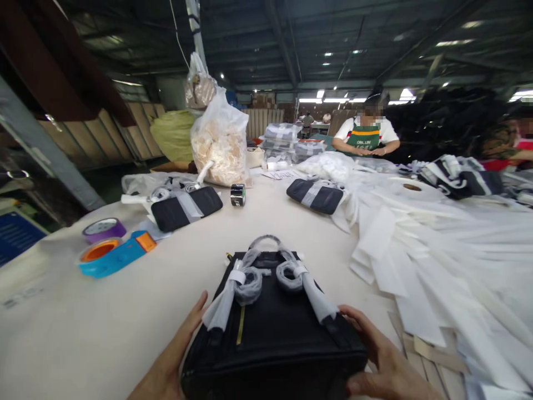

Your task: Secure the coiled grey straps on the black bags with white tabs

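Observation:
A black backpack (283,328) lies in front of me at the near edge of the table. Its straps are wrapped in white film and rolled into two coils (250,286) near the wrapped top handle (265,239). A gold zip (240,326) shows on the panel between the straps. My left hand (177,355) presses along the bag's left side, fingers pointing forward. On the opposite side my right hand (385,355) grips the lower right corner, thumb near the base and fingers along the edge. The bag's underside is hidden.
Left are a blue tape dispenser (119,258) and purple tape roll (104,229). Further back lie two black wrapped bags (187,208) (315,195) and a dark tape roll (238,195). White sheets (433,272) cover the right side. A co-worker (366,130) stands across the table.

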